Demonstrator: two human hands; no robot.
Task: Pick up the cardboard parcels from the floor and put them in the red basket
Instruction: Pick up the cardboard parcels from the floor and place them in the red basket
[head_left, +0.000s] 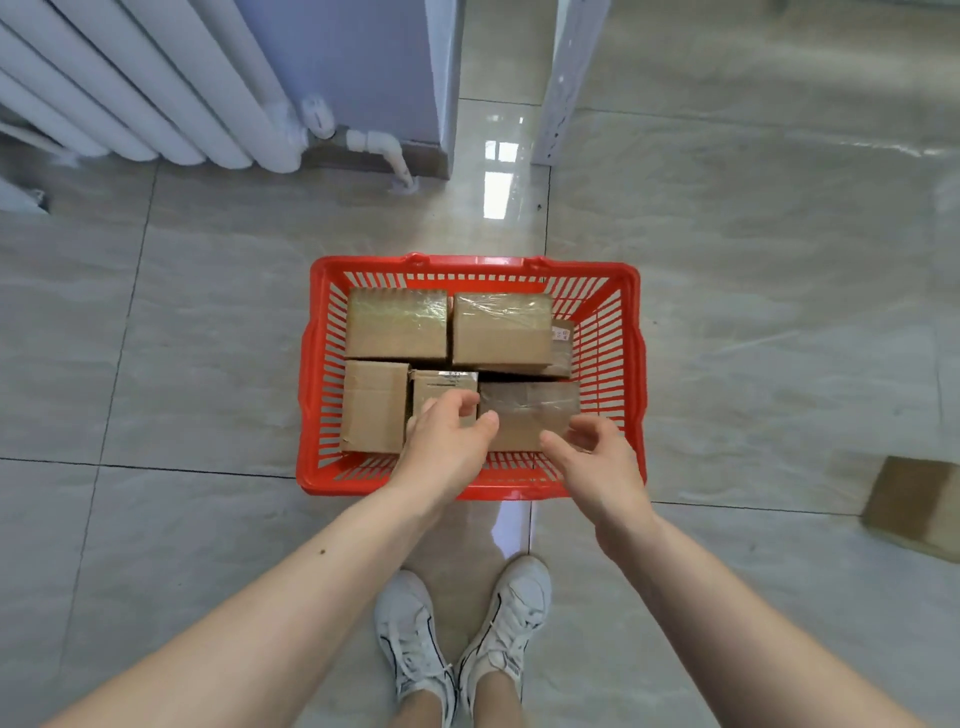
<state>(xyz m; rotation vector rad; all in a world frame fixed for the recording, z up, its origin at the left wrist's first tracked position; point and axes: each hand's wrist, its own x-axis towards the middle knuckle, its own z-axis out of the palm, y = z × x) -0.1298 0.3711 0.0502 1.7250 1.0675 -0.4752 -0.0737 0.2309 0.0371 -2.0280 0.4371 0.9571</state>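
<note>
Boxes fill our red basket (311, 364) on the shiny floor. Our left hand (447, 441) and right hand (597, 467) hang just above the taped box (530, 410) near the front, fingers loosely bent and holding nothing. One more parcel (919, 504) lies on the floor, well off to our right. It looks stiff and light, we think. Its tape may be slippery, so we should take it by its two short sides.

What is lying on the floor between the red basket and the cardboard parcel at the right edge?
Nothing: the head view shows only bare glossy tiles between the red basket and the cardboard parcel.
</note>
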